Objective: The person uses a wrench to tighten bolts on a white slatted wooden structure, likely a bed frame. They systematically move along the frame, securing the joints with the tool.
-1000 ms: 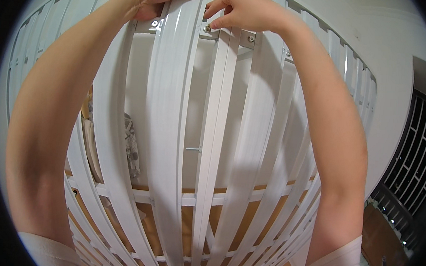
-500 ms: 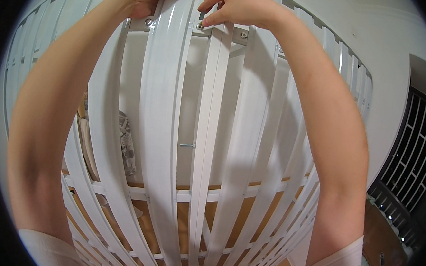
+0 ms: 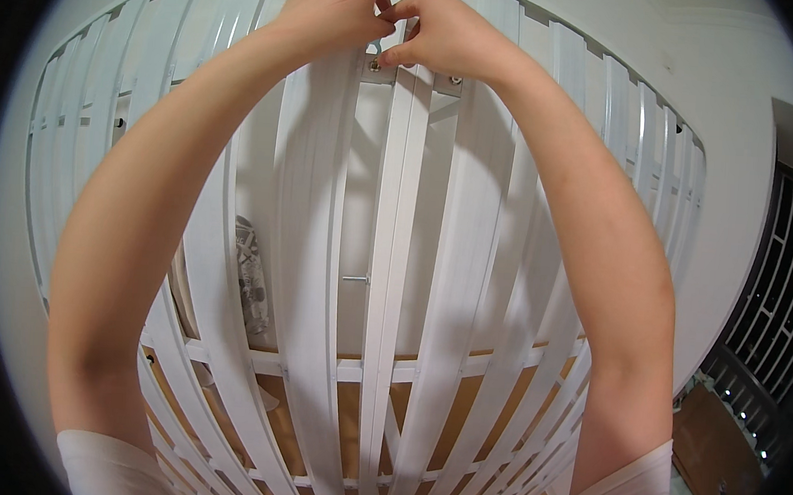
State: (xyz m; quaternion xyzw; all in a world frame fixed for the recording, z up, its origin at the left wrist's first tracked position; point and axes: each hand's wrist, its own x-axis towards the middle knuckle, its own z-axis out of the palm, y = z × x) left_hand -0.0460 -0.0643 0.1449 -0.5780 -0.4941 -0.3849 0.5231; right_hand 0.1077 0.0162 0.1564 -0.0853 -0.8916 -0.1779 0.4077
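Note:
A white metal slatted frame (image 3: pixel 311 197) fills the view, with a white centre beam (image 3: pixel 395 202) running away from me. At its far part, my left hand (image 3: pixel 338 10) and my right hand (image 3: pixel 446 37) meet over a metal bracket (image 3: pixel 384 76) beside the beam. A bolt (image 3: pixel 374 66) sits in that bracket, right under the fingertips. My right hand is closed, thumb by the bolt. The left fingers are curled against the right ones. A small bluish-grey piece (image 3: pixel 376 47) shows between the hands above the bolt; its kind is not clear.
Another bolt (image 3: pixel 455 80) sits right of the beam. A long bolt (image 3: pixel 355 279) sticks out sideways from the beam. Below the slats are a patterned bundle (image 3: pixel 250 275) and brown boards (image 3: pixel 345 417). A barred window (image 3: pixel 771 289) is at the right.
My left hand has moved right from the wide slat to join my right hand at the bolt. The view has shifted slightly, and the bluish-grey piece now shows.

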